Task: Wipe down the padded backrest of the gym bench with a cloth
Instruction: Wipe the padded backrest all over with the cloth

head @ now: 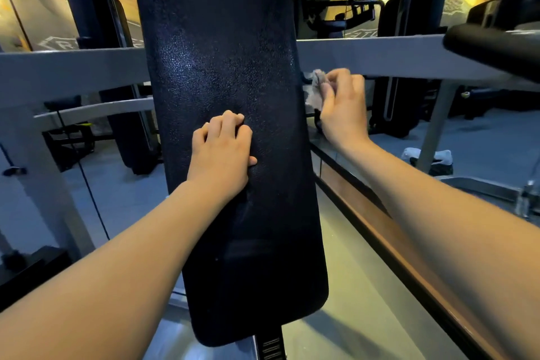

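2 hands are working at mid-height on the pad, set apart from each other. My left hand [222, 149] rests on the face of the backrest [222, 52] with its fingers bent and nothing in them, bracing it. My right hand [342, 105] pinches a small crumpled cloth [317, 90] between thumb and fingers, just off the pad's right edge; whether the cloth touches that edge I cannot tell.

The backrest stands steeply in front of me, its long axis running from near my elbows up and away past the top of view. It lies to the left of the cloth hand, which is the nearer 1 to the unwiped edge, so I judge the coming stroke must travel leftward onto the face, then along the length. A grey frame bar [380, 55] crosses behind, close above the right hand.
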The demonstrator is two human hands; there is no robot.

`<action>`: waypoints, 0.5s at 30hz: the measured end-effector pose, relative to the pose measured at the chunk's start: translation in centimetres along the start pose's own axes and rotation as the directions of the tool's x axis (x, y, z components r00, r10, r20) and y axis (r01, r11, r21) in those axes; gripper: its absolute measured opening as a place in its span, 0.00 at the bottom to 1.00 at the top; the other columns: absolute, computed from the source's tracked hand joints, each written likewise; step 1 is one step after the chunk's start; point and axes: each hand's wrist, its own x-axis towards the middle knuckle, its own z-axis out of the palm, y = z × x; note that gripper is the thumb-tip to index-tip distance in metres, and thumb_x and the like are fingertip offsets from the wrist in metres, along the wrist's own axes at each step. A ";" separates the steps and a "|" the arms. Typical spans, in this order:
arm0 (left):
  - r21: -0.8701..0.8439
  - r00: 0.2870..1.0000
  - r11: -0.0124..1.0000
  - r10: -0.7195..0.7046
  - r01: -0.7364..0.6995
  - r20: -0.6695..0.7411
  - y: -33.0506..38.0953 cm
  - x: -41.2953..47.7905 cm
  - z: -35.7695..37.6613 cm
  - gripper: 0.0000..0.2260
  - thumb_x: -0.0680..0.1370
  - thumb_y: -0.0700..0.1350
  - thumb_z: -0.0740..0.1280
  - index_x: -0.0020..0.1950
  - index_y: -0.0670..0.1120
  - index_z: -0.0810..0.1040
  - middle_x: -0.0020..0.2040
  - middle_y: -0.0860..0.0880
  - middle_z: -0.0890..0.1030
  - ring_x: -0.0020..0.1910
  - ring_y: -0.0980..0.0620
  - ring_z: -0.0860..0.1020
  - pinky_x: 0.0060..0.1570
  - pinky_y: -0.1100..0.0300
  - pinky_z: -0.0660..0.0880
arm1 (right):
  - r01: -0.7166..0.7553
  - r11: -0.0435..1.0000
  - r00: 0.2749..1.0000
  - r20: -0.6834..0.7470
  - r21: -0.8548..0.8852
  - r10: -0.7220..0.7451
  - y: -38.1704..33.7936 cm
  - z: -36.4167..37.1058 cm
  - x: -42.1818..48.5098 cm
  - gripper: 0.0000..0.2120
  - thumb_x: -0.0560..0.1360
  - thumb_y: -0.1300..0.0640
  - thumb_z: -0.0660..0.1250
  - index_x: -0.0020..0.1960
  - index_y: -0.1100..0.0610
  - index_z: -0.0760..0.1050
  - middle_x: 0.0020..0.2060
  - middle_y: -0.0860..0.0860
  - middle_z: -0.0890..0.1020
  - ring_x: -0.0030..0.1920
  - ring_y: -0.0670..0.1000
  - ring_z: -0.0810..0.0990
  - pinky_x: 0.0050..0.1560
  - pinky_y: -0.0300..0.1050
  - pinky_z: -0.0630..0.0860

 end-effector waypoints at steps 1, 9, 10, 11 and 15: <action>0.000 1.000 1.000 -0.002 0.002 0.001 0.1 0.0 0.0 0.19 0.78 0.53 0.69 0.65 0.45 0.72 0.77 0.45 0.62 0.74 0.43 0.58 0.67 0.45 0.59 | -0.062 0.998 0.998 0.029 0.028 0.062 -0.8 0.3 0.9 0.08 0.86 0.55 0.60 0.59 0.60 0.73 0.55 0.56 0.74 0.47 0.50 0.73 0.45 0.41 0.67; 0.027 0.998 1.000 0.004 -0.006 0.064 1.2 -0.2 -0.5 0.19 0.79 0.49 0.67 0.68 0.45 0.70 0.78 0.42 0.57 0.77 0.40 0.53 0.73 0.42 0.53 | -0.366 0.902 0.930 0.125 0.230 0.346 -3.9 5.4 3.4 0.16 0.85 0.46 0.56 0.53 0.56 0.75 0.46 0.52 0.80 0.46 0.52 0.77 0.46 0.44 0.69; 0.023 0.998 1.000 0.013 -0.015 0.067 1.2 -0.2 -0.5 0.18 0.80 0.49 0.66 0.68 0.46 0.69 0.78 0.42 0.56 0.78 0.40 0.51 0.74 0.41 0.51 | -0.372 0.902 0.928 0.119 0.218 0.354 -3.4 5.6 2.5 0.17 0.86 0.46 0.56 0.56 0.57 0.77 0.50 0.54 0.81 0.49 0.53 0.77 0.49 0.46 0.70; 0.018 0.998 1.000 0.019 -0.020 0.066 1.1 -0.3 -0.4 0.17 0.81 0.49 0.65 0.68 0.46 0.69 0.79 0.43 0.56 0.79 0.41 0.50 0.74 0.40 0.50 | -0.384 0.898 0.923 0.115 0.212 0.368 -2.9 5.8 1.6 0.18 0.86 0.46 0.55 0.59 0.57 0.77 0.53 0.55 0.81 0.52 0.54 0.78 0.50 0.47 0.70; -0.004 0.999 1.000 0.030 -0.029 0.034 0.6 -0.4 0.2 0.17 0.80 0.49 0.65 0.67 0.46 0.70 0.79 0.44 0.58 0.80 0.41 0.50 0.75 0.40 0.50 | -0.477 0.850 0.879 0.144 0.223 0.455 -3.0 6.0 2.0 0.22 0.87 0.46 0.51 0.44 0.57 0.74 0.46 0.55 0.79 0.47 0.56 0.76 0.47 0.49 0.69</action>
